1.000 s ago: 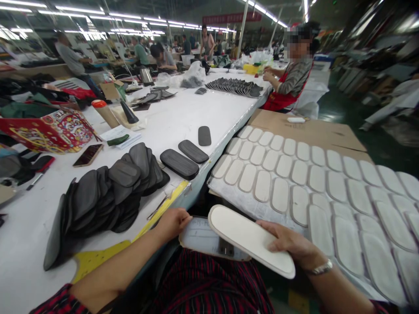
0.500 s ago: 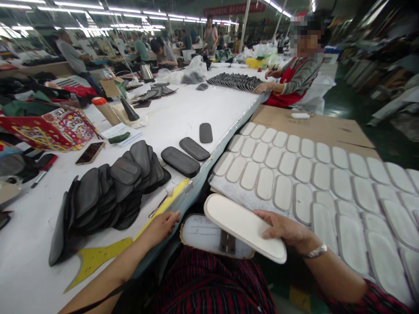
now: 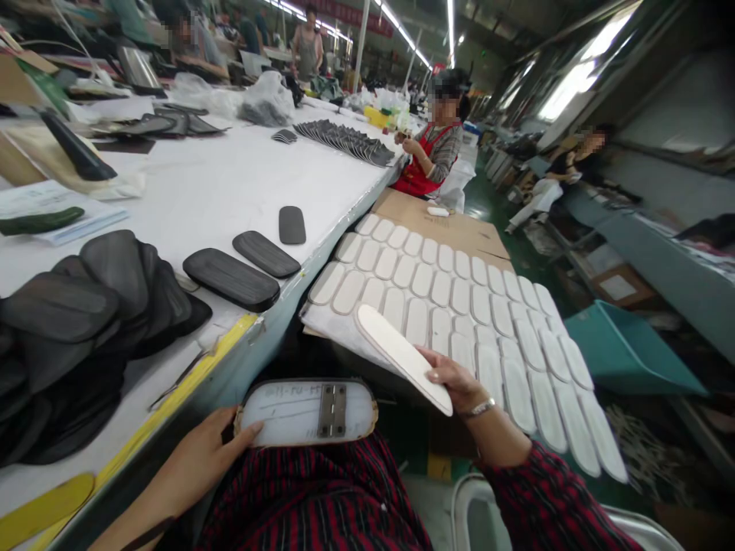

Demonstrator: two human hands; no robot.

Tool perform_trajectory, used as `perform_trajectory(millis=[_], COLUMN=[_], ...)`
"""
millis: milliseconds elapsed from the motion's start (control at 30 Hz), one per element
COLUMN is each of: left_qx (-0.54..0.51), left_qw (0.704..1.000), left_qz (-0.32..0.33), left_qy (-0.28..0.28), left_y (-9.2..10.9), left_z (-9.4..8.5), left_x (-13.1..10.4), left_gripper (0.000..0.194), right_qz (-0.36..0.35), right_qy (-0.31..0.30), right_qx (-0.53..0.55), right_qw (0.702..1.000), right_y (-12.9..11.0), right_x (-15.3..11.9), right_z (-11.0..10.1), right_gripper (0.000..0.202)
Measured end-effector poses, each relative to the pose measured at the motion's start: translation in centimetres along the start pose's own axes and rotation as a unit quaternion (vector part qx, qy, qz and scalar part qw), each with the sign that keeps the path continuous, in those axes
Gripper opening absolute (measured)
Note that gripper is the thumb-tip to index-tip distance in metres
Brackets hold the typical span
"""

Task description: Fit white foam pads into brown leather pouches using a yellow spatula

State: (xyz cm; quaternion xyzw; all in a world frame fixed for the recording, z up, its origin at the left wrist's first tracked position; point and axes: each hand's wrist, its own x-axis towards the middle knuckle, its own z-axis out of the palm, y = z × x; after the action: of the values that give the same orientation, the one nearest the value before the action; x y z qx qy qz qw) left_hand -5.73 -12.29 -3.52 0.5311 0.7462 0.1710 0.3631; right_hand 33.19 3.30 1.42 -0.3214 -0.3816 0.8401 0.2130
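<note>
My right hand grips a long white oval panel by its near end, thumb on top, and the panel slants up and left in the air. My left hand pinches the left end of a hinged oval board at my lap, its thumb on the upper face and its other fingers partly hidden at the edge. That board is whitish with pencil lines and writing on it, and a metal hinge is fixed near its right end.
Rows of white oval panels lie on a board to the right, beside cardboard. On the white table are piled black oval pieces, with further dark ovals apart. A co-worker sits beyond; a teal bin stands right.
My view has swung right. My left hand has moved from the table edge onto the hinged board and taken hold of its left end. The white panel has been lifted off the board, rightward.
</note>
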Motion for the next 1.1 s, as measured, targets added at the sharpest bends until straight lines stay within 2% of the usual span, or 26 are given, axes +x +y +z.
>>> perform_trajectory(millis=[67,200,333,467,600,733,833,900,1100], left_qx=[-0.085,-0.242,-0.333,-0.337,-0.349,-0.347,-0.355,-0.345,-0.304], left_qw=[0.996,0.965,0.937,0.933,0.931,0.930,0.929,0.933,0.941], left_qz=[-0.028,-0.092,-0.087,-0.102,-0.085,-0.099,-0.079,-0.070,-0.100], left_qy=[0.000,0.052,0.057,0.070,0.060,0.073,0.071,0.079,0.109], left_y=[0.1,1.0,1.8,1.8,1.5,1.7,2.1,2.3,3.2], left_z=[0.8,2.0,2.0,1.4,1.5,2.1,2.6,2.8,2.9], left_x=[-0.6,-1.5,-2.1,-2.5,-2.8,-2.9,-2.6,-2.3,-1.6], left_gripper=[0.051,0.056,0.052,0.046,0.045,0.053,0.060,0.059,0.052], right_qz=[0.034,0.119,0.190,0.228,0.225,0.204,0.202,0.214,0.233], right_qy=[-0.045,-0.134,-0.163,-0.146,-0.161,-0.192,-0.198,-0.193,-0.168], right_qx=[-0.009,-0.023,-0.051,-0.123,-0.168,-0.222,-0.263,-0.271,-0.241], right_qw=[0.998,0.984,0.967,0.955,0.946,0.934,0.922,0.918,0.927], right_y=[0.7,2.4,3.1,2.8,2.2,1.8,1.5,1.5,1.5], right_x=[1.2,4.1,5.7,6.2,6.6,7.9,8.9,9.2,9.5], right_z=[1.2,4.6,6.9,7.1,7.1,7.8,8.2,8.3,8.0], right_gripper=[0.068,0.059,0.051,0.048,0.051,0.048,0.047,0.047,0.045])
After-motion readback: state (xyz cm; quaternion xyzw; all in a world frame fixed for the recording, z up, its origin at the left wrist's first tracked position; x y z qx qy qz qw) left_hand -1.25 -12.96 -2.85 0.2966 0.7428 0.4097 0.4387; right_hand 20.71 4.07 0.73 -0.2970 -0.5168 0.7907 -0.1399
